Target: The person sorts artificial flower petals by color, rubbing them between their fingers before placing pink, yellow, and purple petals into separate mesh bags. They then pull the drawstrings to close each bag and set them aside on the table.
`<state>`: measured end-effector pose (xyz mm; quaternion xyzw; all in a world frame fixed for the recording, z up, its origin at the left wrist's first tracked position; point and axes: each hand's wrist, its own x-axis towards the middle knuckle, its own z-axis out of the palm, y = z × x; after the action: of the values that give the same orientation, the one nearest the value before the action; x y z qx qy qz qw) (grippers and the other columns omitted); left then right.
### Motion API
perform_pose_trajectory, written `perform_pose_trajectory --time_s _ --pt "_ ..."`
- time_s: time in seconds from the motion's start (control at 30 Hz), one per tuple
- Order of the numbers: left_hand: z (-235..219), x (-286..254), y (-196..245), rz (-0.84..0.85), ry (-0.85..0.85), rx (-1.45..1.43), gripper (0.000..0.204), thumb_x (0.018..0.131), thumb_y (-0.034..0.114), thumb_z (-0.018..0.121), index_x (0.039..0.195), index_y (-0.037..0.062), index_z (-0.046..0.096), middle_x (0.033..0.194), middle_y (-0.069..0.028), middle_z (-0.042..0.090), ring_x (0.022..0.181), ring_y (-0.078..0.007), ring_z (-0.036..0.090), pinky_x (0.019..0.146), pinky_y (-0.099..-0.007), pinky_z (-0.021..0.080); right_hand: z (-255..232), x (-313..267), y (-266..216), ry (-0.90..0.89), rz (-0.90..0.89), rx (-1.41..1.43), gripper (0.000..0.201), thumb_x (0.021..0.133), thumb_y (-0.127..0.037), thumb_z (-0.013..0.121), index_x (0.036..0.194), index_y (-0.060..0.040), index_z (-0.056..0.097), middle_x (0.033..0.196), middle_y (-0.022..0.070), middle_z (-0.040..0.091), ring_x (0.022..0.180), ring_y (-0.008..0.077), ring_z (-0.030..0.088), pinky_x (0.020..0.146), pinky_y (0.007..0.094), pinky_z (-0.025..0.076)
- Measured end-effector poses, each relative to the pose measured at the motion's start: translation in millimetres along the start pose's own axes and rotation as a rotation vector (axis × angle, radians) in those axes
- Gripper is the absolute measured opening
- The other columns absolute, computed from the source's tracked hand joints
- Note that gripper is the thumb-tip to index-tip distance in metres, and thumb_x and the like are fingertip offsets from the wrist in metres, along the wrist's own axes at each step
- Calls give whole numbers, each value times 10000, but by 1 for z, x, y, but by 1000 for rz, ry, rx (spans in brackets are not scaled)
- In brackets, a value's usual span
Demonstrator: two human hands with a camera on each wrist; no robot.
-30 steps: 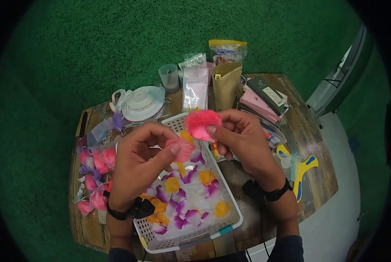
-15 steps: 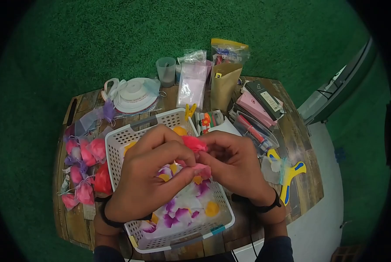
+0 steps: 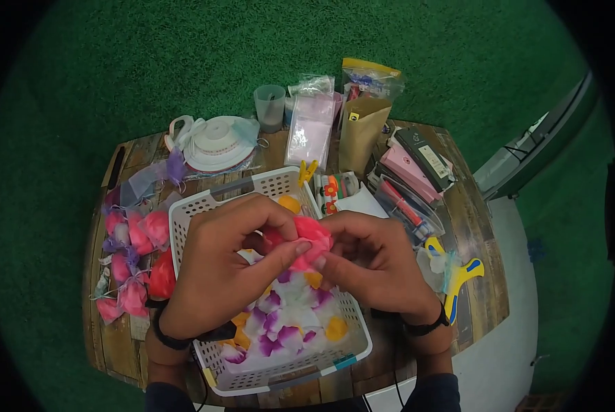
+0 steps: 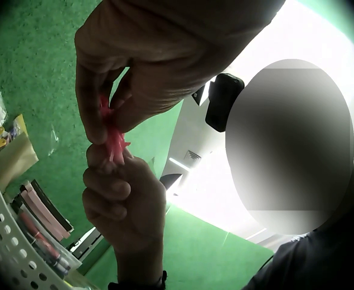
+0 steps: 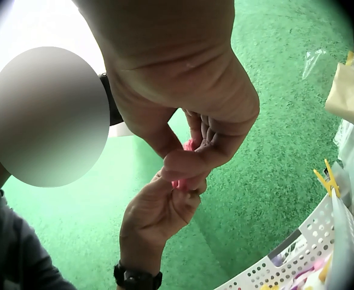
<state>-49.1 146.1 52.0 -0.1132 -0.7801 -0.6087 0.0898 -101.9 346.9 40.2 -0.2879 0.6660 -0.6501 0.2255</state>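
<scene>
One bunch of pink petals (image 3: 311, 237) is pinched between my fingertips, held up over the basket. A second ago my hands were apart, with a flat petal in each; now the pink is gathered into a single crumpled lump, and I cannot tell how many pieces are in it. From my head it looks rounded, its ruffled face toward me and no clear long axis. My left wrist's view shows it narrow and lengthwise, running from one hand's fingertips to the other's, its edges frayed out sideways.

My left hand (image 3: 228, 254) grips it between thumb and curled forefinger, the thumb angled up toward my right across the front. My right hand (image 3: 383, 264) pinches the other side, its thumb reaching in from below and pointing up and leftward. Both wrists bend inward, each wearing a dark band (image 3: 427, 321), and my forearms come up on either side of the white basket (image 3: 266, 184).

Below, purple-and-white petals (image 3: 290, 338) and yellow petals (image 3: 336, 328) lie scattered inside it. A yellow clip (image 3: 307, 172) sits on its far rim, and pink-filled mesh bags (image 3: 141, 233) lie to the left.
</scene>
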Motion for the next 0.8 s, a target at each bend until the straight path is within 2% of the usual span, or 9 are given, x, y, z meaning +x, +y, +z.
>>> perform_pose_trajectory --time_s 0.03,0.17,0.27,0.37,0.43,0.5,0.6,0.7,0.8 --pt "1 1 -3 60 32 21 105 826 -34 709 883 -29 621 910 -93 644 795 -123 636 665 -247 549 1 0 1 -8 -52 3 222 905 -66 672 1108 14 634 749 -2 653 626 15 579 533 184 442" --pt "2 3 -6 126 59 51 106 810 -18 716 875 -29 634 851 -85 648 745 -136 652 629 -255 568 4 2 3 -15 -140 63 255 893 -100 708 1107 10 626 750 -12 643 628 7 563 525 177 423" --pt "4 2 -5 96 48 74 104 805 -26 711 871 -34 632 847 -87 646 758 -145 658 640 -264 576 6 2 2 40 -82 28 263 903 -155 719 1087 8 626 779 -7 645 654 7 568 533 176 428" --pt "3 1 -7 158 51 90 105 804 -38 702 881 -35 630 846 -89 646 758 -151 662 654 -270 581 2 1 -2 -14 102 93 272 917 -72 678 1151 39 596 974 73 666 827 88 647 662 224 537" --pt "4 0 -6 145 60 71 103 806 -41 699 882 -38 630 853 -91 651 767 -145 664 660 -266 580 3 2 4 -6 -19 130 240 929 -163 694 1079 10 625 806 6 646 674 17 579 552 179 444" --pt "2 -1 -5 137 60 59 101 809 -43 697 884 -41 630 860 -93 655 776 -140 666 666 -262 580 4 2 0 -15 -3 139 216 939 -140 675 1080 15 624 803 9 647 664 23 579 550 183 446" --pt "-1 -3 1 127 8 84 179 835 -44 692 998 -41 619 888 -93 667 823 -127 668 681 -251 574 1 1 -3 -36 4 173 176 952 -97 644 1078 23 622 801 14 647 647 34 579 546 191 450" --pt "-5 -6 10 39 26 -151 347 898 -36 653 1220 -28 524 929 -99 684 840 -127 676 695 -236 565 1 0 -4 -43 -22 229 155 951 -69 634 1070 29 624 801 15 645 640 39 577 545 193 453" --pt "-6 -5 13 -33 114 -144 312 903 -28 649 1196 -33 541 919 -104 690 807 -125 675 691 -235 560 -6 1 -5 -26 -21 250 141 946 -53 633 1055 36 627 798 18 645 630 39 583 536 191 456"
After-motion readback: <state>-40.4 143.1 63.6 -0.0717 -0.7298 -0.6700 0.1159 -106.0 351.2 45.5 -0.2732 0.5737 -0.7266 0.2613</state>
